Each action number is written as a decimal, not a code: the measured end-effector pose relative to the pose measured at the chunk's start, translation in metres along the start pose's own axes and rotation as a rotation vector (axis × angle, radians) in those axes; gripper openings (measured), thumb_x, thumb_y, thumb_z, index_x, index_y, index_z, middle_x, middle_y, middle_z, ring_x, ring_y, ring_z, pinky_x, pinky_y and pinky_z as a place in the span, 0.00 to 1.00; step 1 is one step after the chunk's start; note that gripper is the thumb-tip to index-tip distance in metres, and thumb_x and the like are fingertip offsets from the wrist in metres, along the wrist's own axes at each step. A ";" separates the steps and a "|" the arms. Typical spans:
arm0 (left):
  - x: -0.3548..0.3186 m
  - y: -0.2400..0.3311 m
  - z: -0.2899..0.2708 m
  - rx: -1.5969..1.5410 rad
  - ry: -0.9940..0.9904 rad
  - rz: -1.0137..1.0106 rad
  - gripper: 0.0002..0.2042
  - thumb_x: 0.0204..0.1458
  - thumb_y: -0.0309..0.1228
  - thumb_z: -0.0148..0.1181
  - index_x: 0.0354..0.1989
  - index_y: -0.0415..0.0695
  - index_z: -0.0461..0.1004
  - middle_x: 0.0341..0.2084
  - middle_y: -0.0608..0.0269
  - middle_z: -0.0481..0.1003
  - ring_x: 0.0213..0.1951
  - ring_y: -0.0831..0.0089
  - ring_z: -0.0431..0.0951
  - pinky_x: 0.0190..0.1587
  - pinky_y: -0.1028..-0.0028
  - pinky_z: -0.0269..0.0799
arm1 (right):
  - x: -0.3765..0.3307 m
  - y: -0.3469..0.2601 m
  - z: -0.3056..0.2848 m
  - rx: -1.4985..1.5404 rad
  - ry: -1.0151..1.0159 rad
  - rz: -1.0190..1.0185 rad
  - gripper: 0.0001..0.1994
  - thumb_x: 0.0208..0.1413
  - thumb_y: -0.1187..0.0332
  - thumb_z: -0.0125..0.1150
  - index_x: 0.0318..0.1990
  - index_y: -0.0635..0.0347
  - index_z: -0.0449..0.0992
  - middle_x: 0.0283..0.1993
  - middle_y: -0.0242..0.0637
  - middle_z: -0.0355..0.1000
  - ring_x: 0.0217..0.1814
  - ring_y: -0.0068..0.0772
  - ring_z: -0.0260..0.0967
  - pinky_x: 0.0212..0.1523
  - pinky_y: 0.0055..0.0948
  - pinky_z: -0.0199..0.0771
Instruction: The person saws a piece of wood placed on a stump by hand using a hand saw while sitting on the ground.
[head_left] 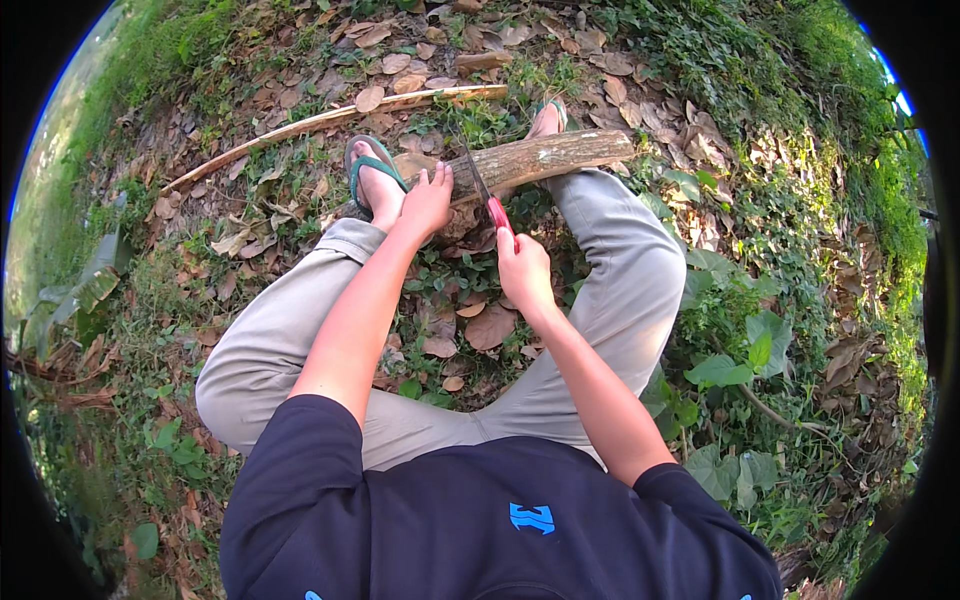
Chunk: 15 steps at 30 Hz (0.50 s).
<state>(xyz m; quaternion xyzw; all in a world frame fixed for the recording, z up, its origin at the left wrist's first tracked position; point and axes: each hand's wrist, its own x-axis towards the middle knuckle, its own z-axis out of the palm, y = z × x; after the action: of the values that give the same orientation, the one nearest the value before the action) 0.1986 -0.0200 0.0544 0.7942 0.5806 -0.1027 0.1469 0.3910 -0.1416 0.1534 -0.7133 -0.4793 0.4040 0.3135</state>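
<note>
A short, thick log (545, 156) lies across the ground in front of me, between my two feet in green sandals (372, 172). My left hand (428, 200) presses down on the log's left end, fingers spread over the bark. My right hand (522, 268) grips the red handle of a hand saw (488, 198). The saw's thin dark blade runs up and across the log just right of my left hand. I am squatting, with grey trousers on both knees either side of my arms.
The ground is covered with dry brown leaves, grass and low green plants. A long pale split stick (330, 120) lies beyond my left foot. Broad-leaved weeds (725, 370) grow by my right knee.
</note>
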 end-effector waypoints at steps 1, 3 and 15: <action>0.000 0.004 -0.001 0.006 0.012 -0.001 0.48 0.50 0.40 0.70 0.75 0.39 0.47 0.75 0.47 0.50 0.71 0.41 0.59 0.64 0.56 0.71 | -0.006 0.014 -0.004 -0.027 0.011 0.020 0.27 0.68 0.52 0.53 0.26 0.71 0.72 0.21 0.52 0.69 0.23 0.46 0.67 0.32 0.46 0.67; 0.000 0.005 -0.005 0.019 -0.002 -0.009 0.48 0.51 0.41 0.69 0.75 0.39 0.46 0.76 0.48 0.49 0.71 0.42 0.58 0.65 0.56 0.71 | -0.039 0.022 -0.020 0.002 -0.045 0.118 0.26 0.69 0.51 0.54 0.25 0.66 0.72 0.19 0.38 0.68 0.22 0.29 0.64 0.27 0.38 0.63; -0.011 0.001 0.001 -0.015 -0.011 0.082 0.41 0.55 0.38 0.63 0.74 0.36 0.51 0.75 0.45 0.52 0.72 0.48 0.59 0.66 0.57 0.68 | -0.029 -0.034 -0.051 0.449 -0.107 -0.135 0.12 0.68 0.60 0.62 0.40 0.61 0.75 0.24 0.23 0.66 0.22 0.14 0.62 0.22 0.21 0.62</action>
<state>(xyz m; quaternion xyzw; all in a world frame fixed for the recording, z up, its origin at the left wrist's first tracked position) 0.1957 -0.0306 0.0575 0.8156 0.5476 -0.0966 0.1599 0.4145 -0.1599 0.2138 -0.5697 -0.4399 0.5158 0.4645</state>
